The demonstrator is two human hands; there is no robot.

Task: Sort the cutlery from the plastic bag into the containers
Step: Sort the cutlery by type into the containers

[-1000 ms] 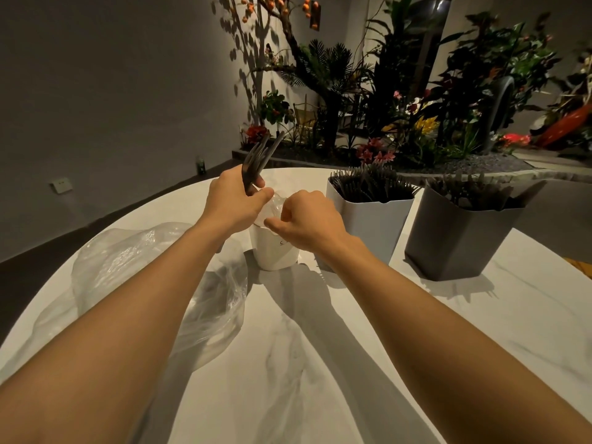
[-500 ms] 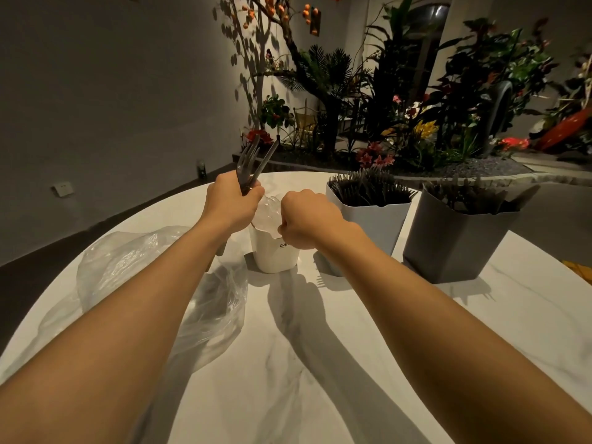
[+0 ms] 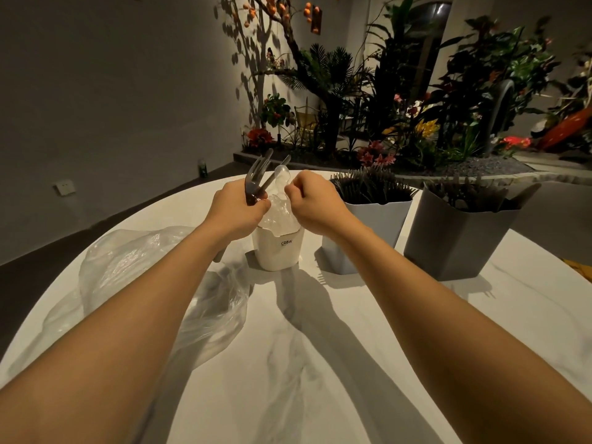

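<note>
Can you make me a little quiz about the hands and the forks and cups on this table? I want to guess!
1. True or false: the left hand grips dark forks.
2. The right hand pinches a clear spoon. Which container is the spoon above? A) white cup B) light grey container C) dark grey container
3. Fill the gap: the plastic bag lies on the table to the ___ of the white cup.
Key: 1 true; 2 A; 3 left.
</note>
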